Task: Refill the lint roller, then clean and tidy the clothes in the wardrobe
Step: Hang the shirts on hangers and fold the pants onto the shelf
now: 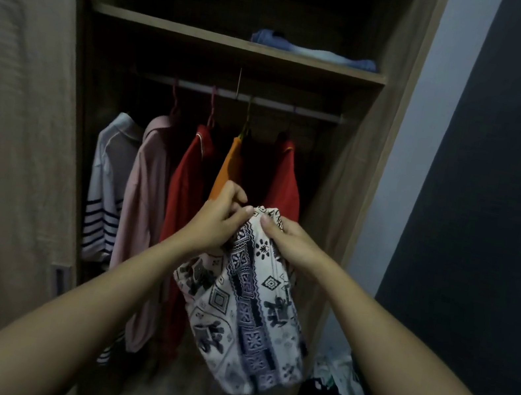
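Head: left hand [216, 221], right hand [293, 245], one patterned garment [248, 317], five shirts [186, 184]

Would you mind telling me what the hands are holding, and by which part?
The left hand and right hand pinch the patterned cloth by its top edge.

Two arms of a person show in front of the wardrobe [396, 151], bare along all of their visible length, smooth and slender. The left hand [213, 220] and right hand [294, 246], both below the wardrobe's rail [195, 86], are bare too, with short trimmed nails on the thumbs.
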`<state>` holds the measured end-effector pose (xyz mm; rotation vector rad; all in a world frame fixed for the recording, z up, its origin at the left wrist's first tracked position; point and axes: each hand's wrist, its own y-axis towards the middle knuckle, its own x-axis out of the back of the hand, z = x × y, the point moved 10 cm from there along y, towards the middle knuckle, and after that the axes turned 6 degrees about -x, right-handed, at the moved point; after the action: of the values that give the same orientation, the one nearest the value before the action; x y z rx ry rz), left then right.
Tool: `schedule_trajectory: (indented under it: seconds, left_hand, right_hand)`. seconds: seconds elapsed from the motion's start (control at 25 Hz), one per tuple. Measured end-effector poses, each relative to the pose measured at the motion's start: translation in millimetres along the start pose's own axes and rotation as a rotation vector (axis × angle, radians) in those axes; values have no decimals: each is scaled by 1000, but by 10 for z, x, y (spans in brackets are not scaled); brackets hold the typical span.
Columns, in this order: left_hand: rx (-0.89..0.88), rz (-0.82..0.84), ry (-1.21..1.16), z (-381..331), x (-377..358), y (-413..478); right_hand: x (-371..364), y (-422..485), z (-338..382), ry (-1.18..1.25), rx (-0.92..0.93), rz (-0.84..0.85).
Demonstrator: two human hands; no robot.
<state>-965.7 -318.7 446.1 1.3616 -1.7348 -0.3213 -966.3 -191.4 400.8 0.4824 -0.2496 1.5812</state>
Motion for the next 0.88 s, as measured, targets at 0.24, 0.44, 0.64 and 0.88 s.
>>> schedule_trajectory:
  seconds: [0.24, 0.44, 0.64, 0.88]
  left_hand:
    - [59, 480, 59, 528, -281, -481]
    - [102, 597, 574, 1020, 32, -416]
    - [-71, 326, 352, 391, 415, -79]
    - [187, 367, -170, 713, 122, -323]
  right_hand:
    - [516, -69, 118, -16, 2, -218]
    - [666, -142, -234, 44, -42, -98]
    - [703, -156, -720, 155, -111, -148]
    - [590, -119, -651, 375, -126, -97]
